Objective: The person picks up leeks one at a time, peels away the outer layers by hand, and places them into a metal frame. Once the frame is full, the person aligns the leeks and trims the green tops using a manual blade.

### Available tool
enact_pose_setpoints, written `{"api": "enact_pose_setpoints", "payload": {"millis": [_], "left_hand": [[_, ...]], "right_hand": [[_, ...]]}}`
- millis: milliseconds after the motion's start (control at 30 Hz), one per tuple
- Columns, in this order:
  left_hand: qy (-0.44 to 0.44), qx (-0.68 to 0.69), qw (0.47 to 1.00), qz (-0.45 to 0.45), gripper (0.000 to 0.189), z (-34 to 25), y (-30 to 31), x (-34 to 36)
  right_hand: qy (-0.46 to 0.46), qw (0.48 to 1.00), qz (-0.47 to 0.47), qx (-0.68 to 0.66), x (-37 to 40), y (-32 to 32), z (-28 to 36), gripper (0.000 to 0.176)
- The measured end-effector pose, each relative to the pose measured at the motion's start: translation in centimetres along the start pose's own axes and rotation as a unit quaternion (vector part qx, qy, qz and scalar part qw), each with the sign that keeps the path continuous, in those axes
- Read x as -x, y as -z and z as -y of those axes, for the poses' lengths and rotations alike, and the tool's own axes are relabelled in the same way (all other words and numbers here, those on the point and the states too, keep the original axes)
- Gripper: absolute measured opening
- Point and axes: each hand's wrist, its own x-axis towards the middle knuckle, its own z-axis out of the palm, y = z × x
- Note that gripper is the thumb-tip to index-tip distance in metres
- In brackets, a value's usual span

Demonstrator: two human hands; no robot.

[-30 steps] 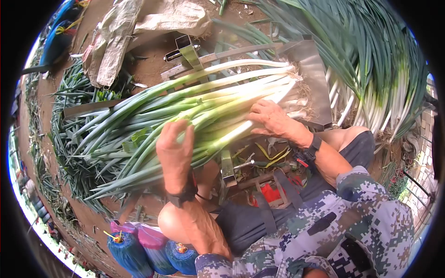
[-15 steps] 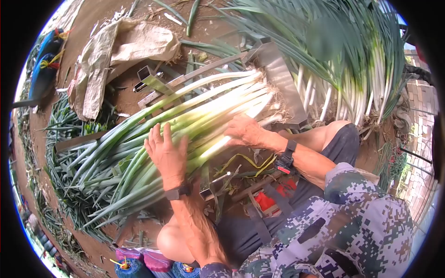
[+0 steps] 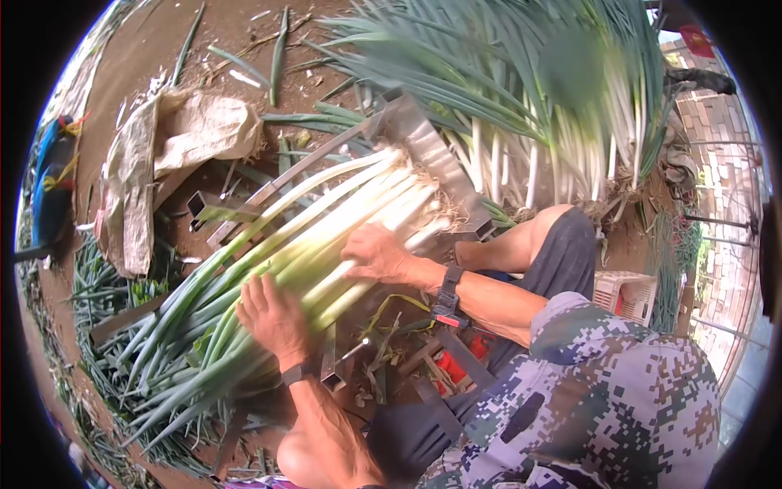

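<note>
A bunch of green onions (image 3: 326, 236) lies slantwise across a metal rack, white stalks and roots toward a metal plate (image 3: 444, 155), green leaves toward the lower left. My left hand (image 3: 275, 316) rests on the near side of the bunch where white turns to green, its fingers stretched out and a little apart. Closer to the roots, my right hand (image 3: 379, 254) has its fingers bent around the near stalks; the fingertips are partly hidden. Each wrist wears a dark band; the right one is a watch (image 3: 449, 297).
A large pile of green onions (image 3: 529, 106) lies beyond the plate. A woven sack (image 3: 167, 155) is on the soil at upper left. Square metal tube ends (image 3: 334, 379) stick out near my left wrist. Leaves (image 3: 122, 359) cover the ground at left. A pale crate (image 3: 626, 295) stands at right.
The view has shifted, so the scene sits farther left and partly lower. Both hands stay on the bunch; my left hand's fingers are a little closer together.
</note>
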Motion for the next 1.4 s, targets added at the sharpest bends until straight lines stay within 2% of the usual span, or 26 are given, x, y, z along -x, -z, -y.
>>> {"api": "enact_pose_setpoints", "payload": {"millis": [100, 200, 267, 333, 367, 400, 467, 500, 567, 667, 700, 800, 967, 1000, 1033, 1100, 1167, 1200, 1267, 1400], "left_hand": [[0.004, -0.027, 1.0, 0.007, 0.044, 0.0, -1.0, 0.4], [-0.005, -0.04, 0.999, -0.025, 0.043, 0.6, -2.5, 1.1], [-0.021, -0.033, 0.998, -0.055, 0.044, 1.1, -3.3, 1.2], [-0.017, -0.036, 0.998, -0.048, 0.042, 1.3, -3.2, 1.1], [-0.014, -0.041, 0.998, -0.045, 0.042, 1.3, -3.0, 1.0], [-0.009, -0.046, 0.998, -0.042, 0.042, 1.2, -3.0, 1.1], [-0.002, -0.063, 0.998, -0.029, 0.042, 1.2, -2.5, 1.2], [-0.01, -0.051, 0.998, -0.046, 0.04, 1.4, -2.3, 1.1], [-0.022, -0.038, 0.997, -0.06, 0.038, 1.8, -1.8, 0.9], [-0.044, -0.06, 0.996, -0.055, 0.037, 3.0, -1.9, 0.8], [-0.05, -0.085, 0.995, -0.033, 0.041, 4.2, -2.4, 1.1], [-0.06, -0.081, 0.994, -0.031, 0.043, 5.1, -1.4, 1.0], [-0.047, -0.092, 0.994, -0.024, 0.042, 4.8, -1.7, 1.0], [-0.049, -0.087, 0.995, -0.013, 0.041, 5.9, -1.0, 0.9], [-0.047, -0.086, 0.995, -0.012, 0.041, 5.8, -1.3, 0.9], [-0.043, -0.09, 0.995, -0.014, 0.041, 5.9, -1.7, 1.0], [-0.047, -0.083, 0.995, -0.019, 0.042, 5.8, -2.2, 1.0], [-0.051, -0.08, 0.995, -0.021, 0.042, 5.8, -2.4, 1.0], [-0.045, -0.069, 0.996, -0.024, 0.045, 6.3, -2.8, 0.8], [-0.017, -0.002, 1.0, -0.005, 0.052, 5.7, -3.2, 0.2]], "right_hand": [[0.063, 0.996, -0.005, -0.07, 0.1, 0.1, -1.4, 0.033], [0.082, 0.996, -0.029, 0.001, -0.7, 11.5, 1.7, 0.032], [0.04, 0.995, -0.086, -0.013, 0.4, 19.9, 1.1, 0.031], [-0.084, 0.98, -0.175, -0.035, 2.4, 26.7, -2.3, 0.03], [-0.123, 0.963, -0.236, -0.035, 4.0, 28.7, -6.5, 0.028], [-0.207, 0.943, -0.256, -0.046, 6.1, 30.2, -10.7, 0.027], [-0.292, 0.911, -0.289, 0.039, 12.0, 30.9, -21.6, 0.034], [-0.369, 0.894, -0.244, 0.066, 15.4, 30.9, -25.7, 0.042], [-0.514, 0.833, -0.175, 0.107, 20.4, 29.6, -28.4, 0.057], [-0.583, 0.779, -0.168, 0.157, 24.1, 26.6, -31.7, 0.078], [-0.581, 0.783, -0.163, 0.15, 24.2, 26.2, -32.1, 0.092], [-0.547, 0.79, -0.182, 0.211, 23.6, 25.2, -31.9, 0.098], [-0.521, 0.785, -0.128, 0.31, 22.6, 24.9, -34.6, 0.079], [-0.521, 0.78, -0.109, 0.328, 22.8, 25.0, -33.2, 0.074], [-0.534, 0.785, -0.131, 0.285, 22.8, 25.1, -33.5, 0.058], [-0.497, 0.832, -0.144, 0.199, 23.6, 25.8, -33.5, 0.052], [-0.437, 0.884, -0.137, 0.095, 23.1, 27.0, -30.4, 0.041], [-0.427, 0.892, -0.143, 0.032, 22.9, 27.0, -29.5, 0.04], [-0.403, 0.897, -0.155, -0.091, 22.3, 26.8, -26.7, 0.036], [-0.404, 0.865, -0.194, -0.226, 20.5, 28.2, -21.7, 0.034]]}}
